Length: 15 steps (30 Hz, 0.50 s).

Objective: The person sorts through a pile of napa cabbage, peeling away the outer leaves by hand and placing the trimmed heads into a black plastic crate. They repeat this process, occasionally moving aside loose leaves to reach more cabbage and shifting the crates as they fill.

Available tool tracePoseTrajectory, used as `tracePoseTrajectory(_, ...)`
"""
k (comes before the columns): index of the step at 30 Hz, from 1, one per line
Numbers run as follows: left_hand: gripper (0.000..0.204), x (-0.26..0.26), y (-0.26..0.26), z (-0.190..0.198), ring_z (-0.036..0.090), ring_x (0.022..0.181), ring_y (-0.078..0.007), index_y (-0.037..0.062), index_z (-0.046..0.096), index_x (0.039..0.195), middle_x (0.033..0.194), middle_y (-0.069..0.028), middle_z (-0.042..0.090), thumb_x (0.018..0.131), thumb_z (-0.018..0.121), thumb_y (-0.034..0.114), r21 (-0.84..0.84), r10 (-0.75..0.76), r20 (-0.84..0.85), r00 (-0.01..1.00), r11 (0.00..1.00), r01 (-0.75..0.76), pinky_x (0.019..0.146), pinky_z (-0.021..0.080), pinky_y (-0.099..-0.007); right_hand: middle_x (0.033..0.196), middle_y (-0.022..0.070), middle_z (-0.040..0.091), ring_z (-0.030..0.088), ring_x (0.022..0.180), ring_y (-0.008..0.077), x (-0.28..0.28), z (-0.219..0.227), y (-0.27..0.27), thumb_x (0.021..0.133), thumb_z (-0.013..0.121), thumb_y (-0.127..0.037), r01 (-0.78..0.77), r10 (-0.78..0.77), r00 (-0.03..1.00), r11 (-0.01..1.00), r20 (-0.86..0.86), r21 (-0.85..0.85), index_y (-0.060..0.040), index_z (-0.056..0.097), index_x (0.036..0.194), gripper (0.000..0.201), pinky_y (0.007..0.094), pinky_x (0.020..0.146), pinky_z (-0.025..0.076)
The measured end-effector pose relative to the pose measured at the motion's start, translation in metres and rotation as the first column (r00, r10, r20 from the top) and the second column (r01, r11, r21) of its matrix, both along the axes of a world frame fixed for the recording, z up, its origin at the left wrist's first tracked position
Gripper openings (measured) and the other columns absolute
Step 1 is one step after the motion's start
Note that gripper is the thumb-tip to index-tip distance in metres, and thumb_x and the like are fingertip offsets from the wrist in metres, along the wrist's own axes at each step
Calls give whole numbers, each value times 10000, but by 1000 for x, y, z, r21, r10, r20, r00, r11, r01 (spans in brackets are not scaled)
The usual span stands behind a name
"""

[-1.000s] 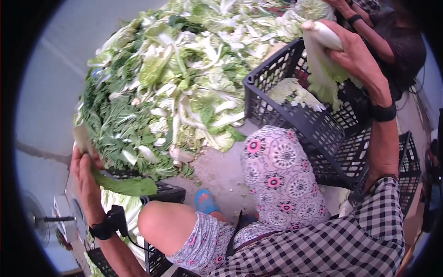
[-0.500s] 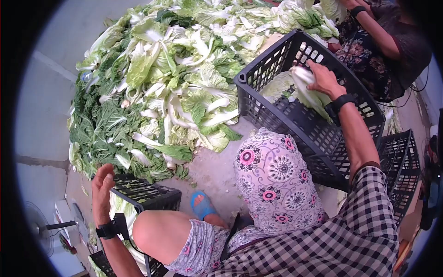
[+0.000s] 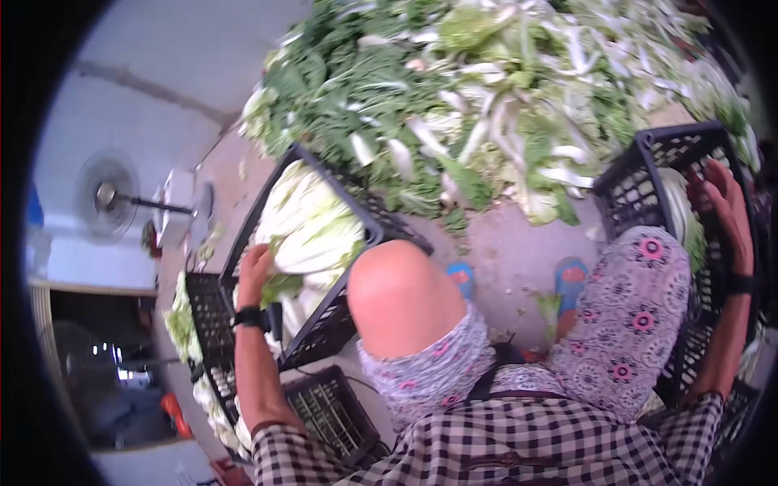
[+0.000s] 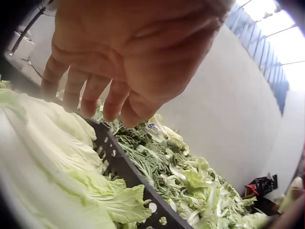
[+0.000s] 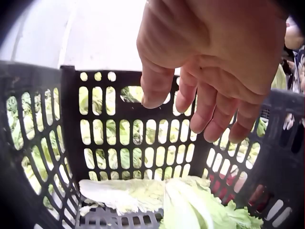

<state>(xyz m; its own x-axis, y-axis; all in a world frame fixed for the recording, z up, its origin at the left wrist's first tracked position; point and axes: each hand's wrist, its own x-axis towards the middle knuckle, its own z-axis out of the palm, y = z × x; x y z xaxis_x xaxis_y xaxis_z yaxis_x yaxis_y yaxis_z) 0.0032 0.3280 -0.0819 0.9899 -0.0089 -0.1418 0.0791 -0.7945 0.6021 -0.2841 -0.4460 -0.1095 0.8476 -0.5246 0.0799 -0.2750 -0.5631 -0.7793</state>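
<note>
The left hand (image 3: 256,271) is over a black crate of whole cabbages (image 3: 312,215) at the left; the left wrist view shows that hand (image 4: 128,57) with relaxed fingers and nothing held, above pale cabbage heads (image 4: 52,157). At the right, the right hand (image 3: 725,206) is at another black crate (image 3: 640,182). Its fingers hang loosely bent and empty in the right wrist view, where the hand (image 5: 214,62) is above the crate's inside (image 5: 133,105). Pale leaves (image 5: 190,205) lie on that crate's floor.
A large heap of loose cabbage leaves (image 3: 486,105) spreads across the back. A low black crate (image 3: 332,409) stands by the left knee, and a fan (image 3: 105,194) stands at the far left. Both feet wear blue sandals (image 3: 572,279) on the floor between the crates.
The head view has swung left. The right hand has let go of the pale cabbage piece at the right crate. The left hand, which held a leaf a second ago, has moved over the left crate.
</note>
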Motion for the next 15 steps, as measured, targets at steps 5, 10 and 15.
tracePoseTrajectory(5, 437, 3, 31, -35, 566, 952, -165, -59, 517, 1187, 1082, -113, 601, 822, 589, 171, -196, 146, 75, 986, 972, -129, 835, 441, -274, 1144, 101, 535, 503, 710, 74, 32, 46, 61, 841, 617, -387, -25, 44, 993, 986, -107, 165, -34, 408, 1323, 633, 206, 570, 418)
tracePoseTrajectory(10, 570, -3, 42, -25, 538, 1077, -253, -35, 458, 1259, 1223, -179, 527, 724, 626, 65, 27, -29, 33, 999, 999, 28, 909, 426, -324, 1202, 151, 521, 539, 810, 126, 39, 45, 68, 814, 621, -464, -71, 64, 994, 995, -93, -77, -38, 421, 1321, 692, 253, 654, 458)
tracePoseTrajectory(15, 625, -30, -19, 1, 461, 1168, -351, 17, 457, 1244, 1228, -219, 493, 653, 661, 13, 642, -420, 327, 846, 756, 127, 975, 397, -382, 1231, 178, 512, 515, 1075, 233, 37, 50, 83, 816, 607, -486, -83, 73, 985, 995, -155, -60, -45, 445, 1307, 679, 334, 844, 440)
